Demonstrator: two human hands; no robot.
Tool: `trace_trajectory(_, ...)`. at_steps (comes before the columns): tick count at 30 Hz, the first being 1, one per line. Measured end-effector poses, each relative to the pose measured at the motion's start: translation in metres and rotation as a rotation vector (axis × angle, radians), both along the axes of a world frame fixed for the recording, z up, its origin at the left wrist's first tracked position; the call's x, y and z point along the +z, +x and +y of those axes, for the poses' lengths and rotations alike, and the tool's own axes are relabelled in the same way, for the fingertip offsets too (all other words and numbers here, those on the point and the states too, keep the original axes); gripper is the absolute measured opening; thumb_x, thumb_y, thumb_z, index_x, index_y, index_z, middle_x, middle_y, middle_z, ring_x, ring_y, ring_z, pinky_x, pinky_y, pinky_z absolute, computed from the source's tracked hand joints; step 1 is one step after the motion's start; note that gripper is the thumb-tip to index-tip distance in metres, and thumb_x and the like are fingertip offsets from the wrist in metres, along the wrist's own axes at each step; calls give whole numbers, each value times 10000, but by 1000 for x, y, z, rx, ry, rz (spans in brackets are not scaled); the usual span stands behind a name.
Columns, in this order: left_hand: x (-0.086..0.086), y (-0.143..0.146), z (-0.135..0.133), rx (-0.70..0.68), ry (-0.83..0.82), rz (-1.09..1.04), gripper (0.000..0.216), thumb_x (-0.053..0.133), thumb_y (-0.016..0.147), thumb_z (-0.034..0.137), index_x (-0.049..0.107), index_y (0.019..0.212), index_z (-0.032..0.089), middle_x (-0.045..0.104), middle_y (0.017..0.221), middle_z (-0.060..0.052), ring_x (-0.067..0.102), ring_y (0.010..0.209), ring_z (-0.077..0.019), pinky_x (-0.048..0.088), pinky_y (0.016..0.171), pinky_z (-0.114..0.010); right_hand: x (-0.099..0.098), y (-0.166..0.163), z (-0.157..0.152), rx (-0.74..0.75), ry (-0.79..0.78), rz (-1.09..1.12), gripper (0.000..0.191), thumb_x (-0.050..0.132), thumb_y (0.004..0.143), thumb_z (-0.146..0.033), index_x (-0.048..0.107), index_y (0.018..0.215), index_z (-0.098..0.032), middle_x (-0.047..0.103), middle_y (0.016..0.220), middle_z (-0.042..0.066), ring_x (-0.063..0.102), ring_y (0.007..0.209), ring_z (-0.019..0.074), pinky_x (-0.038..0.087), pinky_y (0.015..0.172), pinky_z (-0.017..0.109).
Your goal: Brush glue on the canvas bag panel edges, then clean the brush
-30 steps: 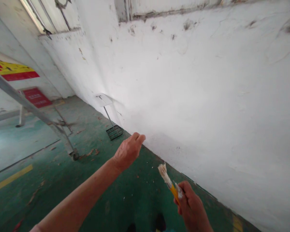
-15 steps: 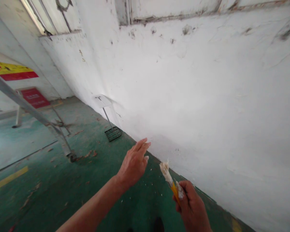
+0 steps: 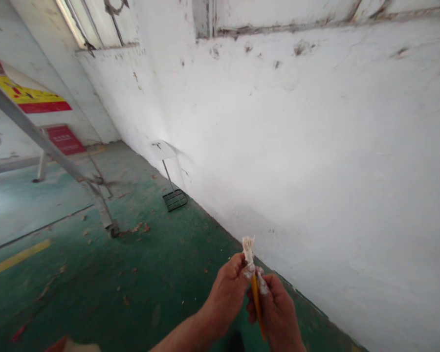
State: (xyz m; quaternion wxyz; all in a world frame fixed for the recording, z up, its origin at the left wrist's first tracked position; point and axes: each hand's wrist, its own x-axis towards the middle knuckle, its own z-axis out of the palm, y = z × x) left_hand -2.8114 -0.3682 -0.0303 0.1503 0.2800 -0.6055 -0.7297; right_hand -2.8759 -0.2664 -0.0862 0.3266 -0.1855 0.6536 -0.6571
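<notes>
A paintbrush (image 3: 256, 293) with a yellow-orange handle and pale, frayed bristles points up and away from me, near the foot of the white wall. My right hand (image 3: 276, 310) is closed round its handle, with a crumpled, whitish translucent scrap, perhaps plastic film, by the thumb. My left hand (image 3: 231, 281) pinches the brush just below the bristles, thumb and fingers pressed together at its neck. Both hands meet at the brush, low in the view. The left fingertips are partly hidden behind it.
The white wall (image 3: 297, 146) runs along the right, with a dirty window ledge (image 3: 278, 28) above. A small stand (image 3: 175, 200) with a white plate leans by the wall. On the left, a metal frame leg (image 3: 104, 215) rests on the green floor (image 3: 139, 274) amid debris.
My left hand has moved right and down from open air and closed on the brush's neck. The brush has turned more upright in my right hand. The view has shifted slightly.
</notes>
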Motion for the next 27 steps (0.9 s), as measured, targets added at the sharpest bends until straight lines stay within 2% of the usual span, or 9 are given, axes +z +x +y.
trace_trajectory(2, 3, 2, -3, 0, 35, 68, 213, 551, 887, 373, 581, 924, 166, 614, 853, -20, 574, 803, -150, 460, 781, -264, 5, -13, 5, -6, 38, 125, 339, 457, 929, -532, 553, 842, -218, 606, 681, 1, 598, 606, 171, 488, 550, 257)
trace_trajectory(4, 6, 5, -6, -14, 133, 121, 228, 571, 884, 384, 580, 952, 166, 608, 876, -18, 589, 831, -149, 463, 838, -281, 14, -30, 11, -19, 79, 359, 292, 473, 934, -481, 581, 871, -217, 595, 667, -4, 587, 607, 168, 471, 553, 248)
trace_trajectory(5, 6, 7, -6, -27, 191, 122, 254, 565, 888, 409, 572, 966, 167, 604, 853, -15, 600, 791, -145, 478, 813, -286, 21, -40, 13, -17, 84, 496, 262, 475, 940, -447, 591, 891, -217, 585, 665, -6, 571, 586, 162, 457, 542, 246)
trace_trajectory(7, 7, 10, -6, -66, 257, 99, 311, 526, 904, 471, 555, 957, 166, 590, 739, -3, 592, 637, -128, 484, 669, -256, 37, -55, 15, 30, 53, 760, 200, 463, 955, -360, 600, 944, -215, 591, 715, 8, 563, 591, 156, 449, 558, 251)
trace_trajectory(9, 7, 11, -4, -92, 246, 90, 348, 482, 920, 507, 546, 914, 164, 554, 648, 14, 523, 500, -95, 419, 529, -209, 54, -63, 12, 98, -3, 980, 171, 442, 963, -263, 599, 1005, -211, 597, 794, 33, 577, 655, 157, 452, 607, 255)
trace_trajectory(12, 10, 12, -2, -98, 243, 104, 359, 454, 934, 512, 548, 909, 167, 537, 709, 18, 424, 437, -48, 344, 443, -181, 72, -63, 5, 159, -24, 1200, 184, 423, 965, -178, 588, 1042, -200, 555, 777, 29, 536, 626, 142, 417, 583, 246)
trace_trajectory(16, 15, 14, 2, -73, 283, 118, 335, 466, 933, 504, 535, 931, 176, 523, 792, 18, 378, 448, -28, 351, 424, -165, 77, -58, 0, 194, 6, 1329, 157, 429, 957, -147, 578, 986, -189, 504, 742, 11, 467, 582, 133, 354, 551, 253)
trace_trajectory(27, 18, 15, 10, -62, 288, 99, 326, 503, 920, 497, 528, 876, 175, 475, 651, 47, 342, 416, -29, 332, 424, -168, 73, -61, 6, 214, 62, 1383, 172, 445, 914, -125, 501, 774, -208, 427, 684, -22, 396, 547, 118, 271, 534, 276)
